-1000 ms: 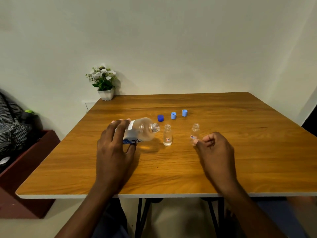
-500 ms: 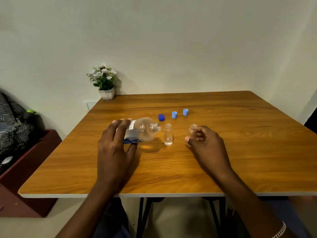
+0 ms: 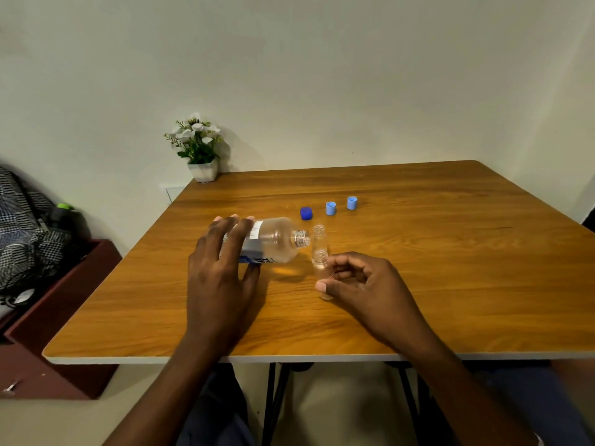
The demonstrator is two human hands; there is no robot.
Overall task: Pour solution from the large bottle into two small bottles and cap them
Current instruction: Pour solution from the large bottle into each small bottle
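My left hand (image 3: pixel 222 272) grips the large clear bottle (image 3: pixel 277 241) with a blue-and-white label. It is tipped on its side above the table, its open mouth pointing right. My right hand (image 3: pixel 363 284) pinches a small clear bottle (image 3: pixel 322 270) just below and right of that mouth. The second small bottle (image 3: pixel 318 235) stands uncapped right behind it, partly overlapped. A dark blue cap (image 3: pixel 306 213) and two light blue caps (image 3: pixel 330 208) (image 3: pixel 352 203) lie in a row further back.
The wooden table (image 3: pixel 450 284) has its front edge close to me. A white pot of flowers (image 3: pixel 199 152) stands at the back left corner. Left of the table, a maroon box (image 3: pixel 61 300) holds checked cloth.
My right hand closed on the right-hand small bottle and carried it left, in front of the other small bottle and near the large bottle's mouth. The left hand stayed put.
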